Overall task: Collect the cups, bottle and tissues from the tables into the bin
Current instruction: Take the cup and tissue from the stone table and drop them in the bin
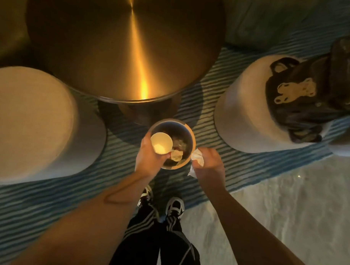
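A small round bin (190,136) stands on the striped rug in front of my feet, with rubbish and a small cup (176,155) inside it. My left hand (147,157) grips a pale paper cup (161,143) over the bin's left rim, its mouth facing up. Just right of the bin's rim, my right hand (208,163) is closed on crumpled white tissues (197,159). No bottle shows clearly.
A round brass-coloured table (114,41) stands just beyond the bin. A pale round stool (31,123) is at the left. Another stool (244,115) at the right carries a dark bag (310,93). The blue striped rug (48,203) ends at a pale floor (286,205).
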The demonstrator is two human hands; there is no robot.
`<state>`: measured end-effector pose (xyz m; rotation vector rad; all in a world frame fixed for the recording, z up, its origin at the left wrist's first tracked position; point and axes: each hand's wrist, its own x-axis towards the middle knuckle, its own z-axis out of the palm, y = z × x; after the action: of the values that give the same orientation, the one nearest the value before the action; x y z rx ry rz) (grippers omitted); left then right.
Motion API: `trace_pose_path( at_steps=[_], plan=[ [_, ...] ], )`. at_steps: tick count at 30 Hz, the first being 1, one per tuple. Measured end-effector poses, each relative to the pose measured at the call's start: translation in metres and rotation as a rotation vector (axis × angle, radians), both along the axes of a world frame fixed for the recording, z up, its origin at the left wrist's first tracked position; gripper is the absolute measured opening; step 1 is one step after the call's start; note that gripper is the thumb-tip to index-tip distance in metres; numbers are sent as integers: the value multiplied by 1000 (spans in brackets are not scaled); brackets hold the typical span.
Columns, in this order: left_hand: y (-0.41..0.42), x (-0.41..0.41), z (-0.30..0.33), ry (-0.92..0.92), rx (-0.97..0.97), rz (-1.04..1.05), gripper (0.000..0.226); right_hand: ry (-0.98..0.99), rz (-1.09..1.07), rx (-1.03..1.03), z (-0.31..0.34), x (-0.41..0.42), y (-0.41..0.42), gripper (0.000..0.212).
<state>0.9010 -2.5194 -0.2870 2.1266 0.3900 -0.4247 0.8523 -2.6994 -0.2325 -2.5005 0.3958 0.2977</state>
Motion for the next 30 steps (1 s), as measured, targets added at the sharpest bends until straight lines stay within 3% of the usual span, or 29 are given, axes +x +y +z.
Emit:
trace_pose_path(
  at_steps=[3,9,11,17,23,30],
  plan=[
    [-3,10,-36,36,77,-81,102,18,58,-117,-36,15,4,37],
    [35,4,-52,-23,137,-110,85,54,2,-110,-83,51,25,38],
    [55,0,-56,56,177,-151,88,68,-1,-101,-98,60,35,40],
    [81,-16,-44,98,266,-153,79,156,69,-52,-119,71,48,67],
    [90,-20,10,53,288,-148,75,153,149,-101,-69,58,41,68],
    [105,-40,124,-89,342,-38,65,25,301,-60,55,50,52,59]
  ],
)
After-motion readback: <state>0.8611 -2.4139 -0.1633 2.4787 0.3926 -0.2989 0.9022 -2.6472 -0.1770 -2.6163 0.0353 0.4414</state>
